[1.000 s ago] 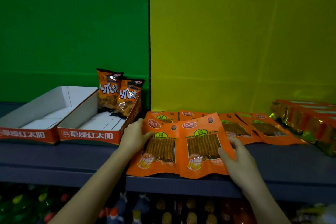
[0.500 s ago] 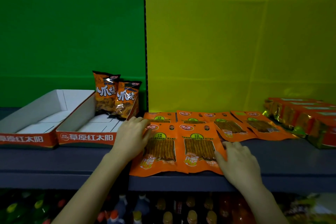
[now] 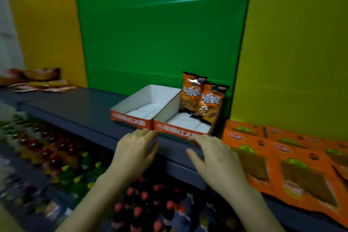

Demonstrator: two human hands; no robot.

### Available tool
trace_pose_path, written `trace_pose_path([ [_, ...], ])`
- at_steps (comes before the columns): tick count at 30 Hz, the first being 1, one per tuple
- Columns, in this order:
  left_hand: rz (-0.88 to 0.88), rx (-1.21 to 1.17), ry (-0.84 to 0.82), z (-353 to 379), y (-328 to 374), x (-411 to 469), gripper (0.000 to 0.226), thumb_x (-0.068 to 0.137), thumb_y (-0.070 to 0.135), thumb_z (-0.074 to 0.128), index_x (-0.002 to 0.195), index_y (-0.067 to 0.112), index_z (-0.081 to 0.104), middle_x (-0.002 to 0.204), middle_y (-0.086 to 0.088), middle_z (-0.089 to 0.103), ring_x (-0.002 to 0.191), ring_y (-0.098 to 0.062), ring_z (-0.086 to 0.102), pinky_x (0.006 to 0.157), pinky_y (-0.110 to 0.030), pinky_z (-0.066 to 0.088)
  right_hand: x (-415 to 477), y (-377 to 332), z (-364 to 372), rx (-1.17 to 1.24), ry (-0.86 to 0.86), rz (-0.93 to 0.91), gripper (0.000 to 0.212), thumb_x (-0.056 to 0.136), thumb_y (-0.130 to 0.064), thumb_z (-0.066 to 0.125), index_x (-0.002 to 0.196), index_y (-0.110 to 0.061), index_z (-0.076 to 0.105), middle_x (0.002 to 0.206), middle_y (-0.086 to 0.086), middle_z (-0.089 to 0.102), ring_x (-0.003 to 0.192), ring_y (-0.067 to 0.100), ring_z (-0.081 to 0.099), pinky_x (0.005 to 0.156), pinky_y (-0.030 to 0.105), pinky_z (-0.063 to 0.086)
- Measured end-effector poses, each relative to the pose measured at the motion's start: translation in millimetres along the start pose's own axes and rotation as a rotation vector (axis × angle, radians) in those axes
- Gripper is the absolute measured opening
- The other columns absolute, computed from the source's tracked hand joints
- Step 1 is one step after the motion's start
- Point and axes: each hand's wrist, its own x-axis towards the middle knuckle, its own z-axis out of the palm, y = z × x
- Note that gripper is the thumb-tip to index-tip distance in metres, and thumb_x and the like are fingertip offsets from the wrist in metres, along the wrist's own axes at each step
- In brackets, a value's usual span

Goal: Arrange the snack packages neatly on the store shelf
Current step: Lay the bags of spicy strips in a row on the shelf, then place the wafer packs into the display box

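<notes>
Back wall: green panel (image 3: pixel 160 34) in the middle, yellow panels (image 3: pixel 293 52) either side. Dark grey shelf (image 3: pixel 75 107) runs across the frame, slanting down to the right. Lower tier: blurred rows of bottles (image 3: pixel 143 203) with red, yellow and green caps.

Flat orange packs (image 3: pixel 282 164) cover the right end of the shelf, laid in overlapping rows, front edges at the shelf lip. Two open trays side by side at mid-shelf, white inside, orange front strip with white lettering: left tray (image 3: pixel 131 103) holds nothing, right tray (image 3: pixel 169 113) has two orange-black chip bags (image 3: pixel 203 98) standing upright at its back, leaning on each other. Far left: a blurred pile of more packs (image 3: pixel 41 81), type unreadable.

Left hand (image 3: pixel 134 154): palm down, fingers together and slightly curled, tips at the shelf edge just below where the trays meet. Holds nothing.
Right hand (image 3: pixel 216 162): palm down, fingers loosely spread, tips at the right tray's front strip; contact unclear due to motion blur. Holds nothing, just left of the orange packs.
</notes>
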Motion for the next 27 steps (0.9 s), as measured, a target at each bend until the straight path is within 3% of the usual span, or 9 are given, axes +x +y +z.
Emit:
trace_pose_path([
  [11,-0.251,0.233,-0.089,-40.0,-192.0,-94.4,0.031,0.077,0.043,0.039,0.066,0.024,0.061,0.059,0.007,0.059,0.053,-0.015,0.063,0.037,-0.023,0.040,65.1,-163.0,106.5,0.158,-0.152,-0.299,0.036,0.095,-0.040,0.043,0.130,-0.033,0.045,0.129,-0.016,0.050,0.121,0.007,0.047,0.095,0.027,0.043],
  [18,-0.263,0.338,-0.114,-63.3,-336.7,-133.7,0.032,0.076,0.044,0.039,0.063,0.025,0.061,0.056,0.009,0.059,0.050,-0.012,0.060,0.039,-0.020,0.037,116.9,-300.6,185.0,0.261,-0.151,-0.347,0.036,0.095,-0.041,0.043,0.129,-0.032,0.047,0.128,-0.016,0.050,0.119,0.008,0.049,0.089,0.024,0.044],
  [23,-0.336,0.352,-0.171,-78.9,-418.9,-142.8,0.033,0.077,0.047,0.037,0.068,0.029,0.063,0.058,0.011,0.059,0.051,-0.007,0.059,0.045,-0.016,0.024,153.9,-376.1,227.3,0.286,-0.181,-0.373,0.035,0.094,-0.041,0.045,0.126,-0.030,0.050,0.125,-0.014,0.053,0.114,0.010,0.053,0.086,0.025,0.045],
  [27,-0.358,0.313,-0.143,-70.7,-478.6,-143.4,0.037,0.085,0.046,0.036,0.078,0.022,0.063,0.070,0.007,0.062,0.064,-0.015,0.063,0.048,-0.022,0.029,193.1,-420.5,255.1,0.288,-0.177,-0.390,0.035,0.094,-0.039,0.046,0.127,-0.029,0.050,0.126,-0.014,0.054,0.114,0.011,0.053,0.086,0.025,0.045],
])
